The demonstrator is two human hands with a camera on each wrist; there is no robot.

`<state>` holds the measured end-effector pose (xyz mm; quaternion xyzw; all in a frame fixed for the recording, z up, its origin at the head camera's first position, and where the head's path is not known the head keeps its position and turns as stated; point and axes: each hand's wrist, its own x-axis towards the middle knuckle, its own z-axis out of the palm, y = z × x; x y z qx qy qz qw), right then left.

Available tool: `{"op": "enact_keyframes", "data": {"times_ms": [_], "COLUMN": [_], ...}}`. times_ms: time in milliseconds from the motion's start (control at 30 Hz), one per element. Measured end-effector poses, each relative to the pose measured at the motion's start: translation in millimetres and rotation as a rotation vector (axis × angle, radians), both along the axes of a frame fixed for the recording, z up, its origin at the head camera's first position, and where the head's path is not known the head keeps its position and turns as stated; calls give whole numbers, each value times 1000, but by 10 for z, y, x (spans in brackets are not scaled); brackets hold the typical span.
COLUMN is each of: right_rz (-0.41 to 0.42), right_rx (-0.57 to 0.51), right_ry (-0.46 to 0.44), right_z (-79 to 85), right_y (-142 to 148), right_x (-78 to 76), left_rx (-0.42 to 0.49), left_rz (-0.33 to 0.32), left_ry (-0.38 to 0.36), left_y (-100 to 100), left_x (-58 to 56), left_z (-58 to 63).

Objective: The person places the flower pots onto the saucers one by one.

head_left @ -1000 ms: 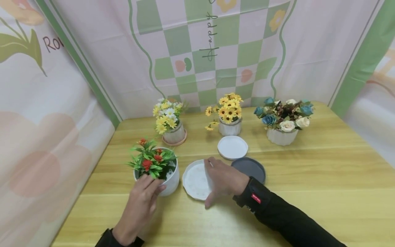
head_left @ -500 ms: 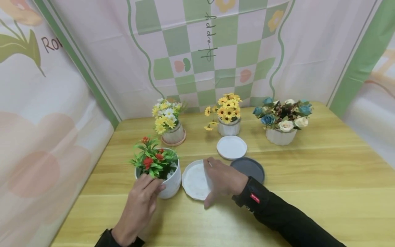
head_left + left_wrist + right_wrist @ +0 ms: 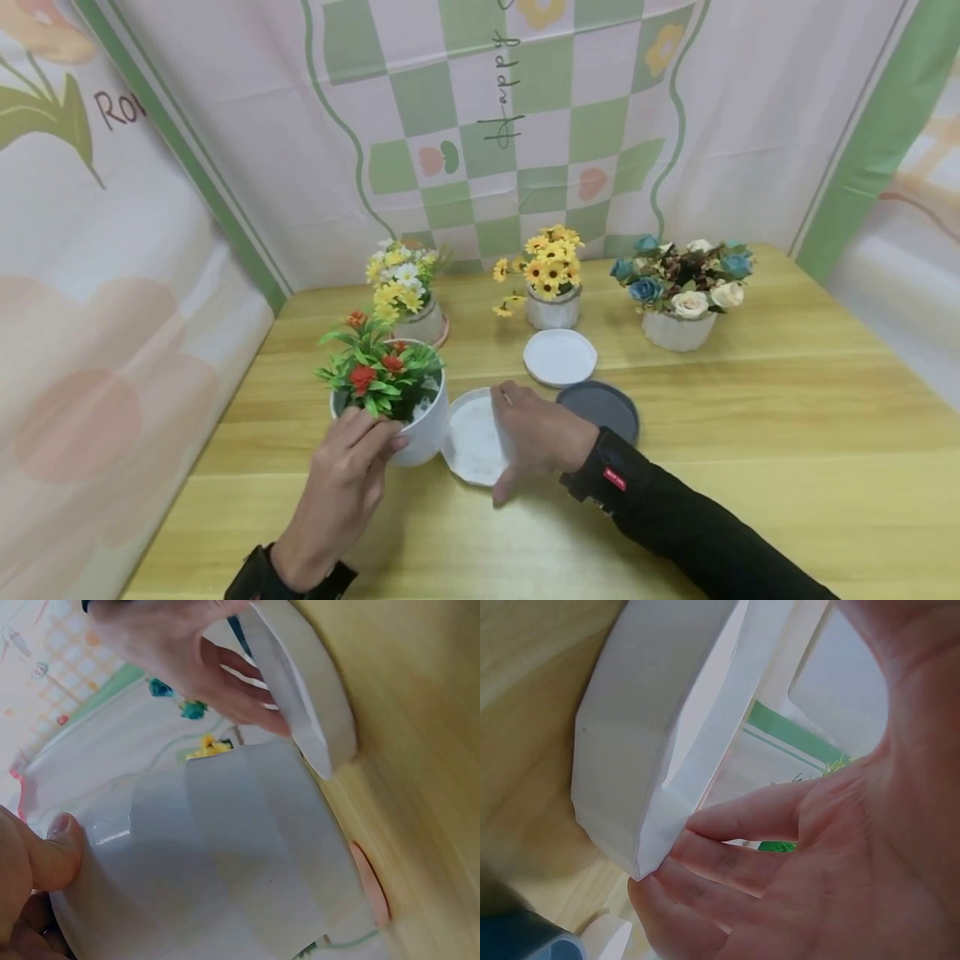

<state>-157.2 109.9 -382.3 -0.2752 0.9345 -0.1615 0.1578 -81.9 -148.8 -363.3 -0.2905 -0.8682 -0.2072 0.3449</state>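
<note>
My left hand (image 3: pixel 341 479) pinches the near rim of a white flowerpot (image 3: pixel 426 429), thumb outside, fingers over the edge. Green leaves and red flowers (image 3: pixel 362 379) fill the pot. In the left wrist view the pot (image 3: pixel 225 855) is tilted in the picture, and its base appears raised off the table. Just right of it lies a white saucer (image 3: pixel 472 446) with an angular rim. My right hand (image 3: pixel 543 433) spans that saucer's right side, thumb at the near edge and fingers at the far edge. Fingertips touch the saucer's rim (image 3: pixel 652 832) in the right wrist view.
A dark grey saucer (image 3: pixel 600 412) lies beyond my right wrist, with a smaller white saucer (image 3: pixel 560 357) behind it. Along the back stand a yellow-and-white flower pot (image 3: pixel 420 321) on a pink saucer, a sunflower pot (image 3: pixel 553 310) and a rose pot (image 3: pixel 678 331).
My left hand has moved the flowerpot slightly right and then up, so it now overlaps the white saucer's left edge in the head view. My right hand stays on the saucer.
</note>
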Motion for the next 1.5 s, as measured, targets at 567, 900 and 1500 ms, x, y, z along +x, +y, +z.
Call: {"op": "enact_keyframes", "data": {"times_ms": [567,900,1500], "right_rz": [-12,63,69], "right_rx": [-19,-52,-42], "right_ry": [-9,-37,-41], "right_z": [115,181,194], "right_y": [240,350,417], "right_x": [-120,-216,-213], "left_rx": [-20,-55,-117], "left_rz": [-187,-234,-222], "left_ry": [14,-8,-89], "left_y": [402,553,596], "left_x": [-136,-174,-184], "left_z": [-42,-160,-239]}}
